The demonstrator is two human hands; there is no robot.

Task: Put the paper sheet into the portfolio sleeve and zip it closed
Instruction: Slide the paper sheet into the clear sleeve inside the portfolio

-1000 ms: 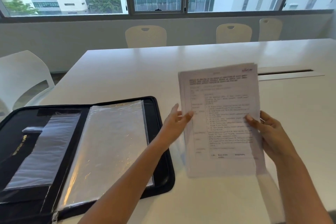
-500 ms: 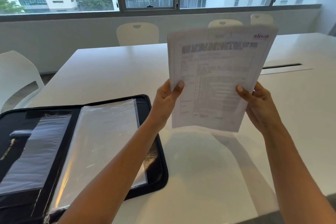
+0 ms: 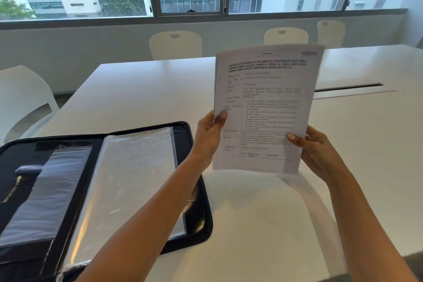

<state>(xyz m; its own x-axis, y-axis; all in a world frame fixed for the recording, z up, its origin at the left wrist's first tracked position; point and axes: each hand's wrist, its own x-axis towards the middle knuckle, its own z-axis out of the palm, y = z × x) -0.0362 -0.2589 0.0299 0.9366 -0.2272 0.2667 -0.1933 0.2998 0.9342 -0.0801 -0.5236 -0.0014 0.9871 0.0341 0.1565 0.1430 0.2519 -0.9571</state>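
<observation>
Both hands, left point(image 3: 209, 135) and right point(image 3: 317, 153), pinch paper point(image 3: 263, 107) upright above table point(image 3: 142, 94) (print blurred); portfolio point(image 3: 194, 167) open, left.

A long white table point(image 3: 263, 224) fills the room beneath a row of windows, its glossy top bare across most of its width. An open black zip portfolio point(image 3: 196, 208) lies flat at the table's near left corner, its clear plastic sleeves point(image 3: 128, 181) facing up and catching the daylight. A narrow dark cable slot point(image 3: 348, 87) runs along a recessed panel toward the far right side. White chairs point(image 3: 175, 44) stand against the table's far edge.
</observation>
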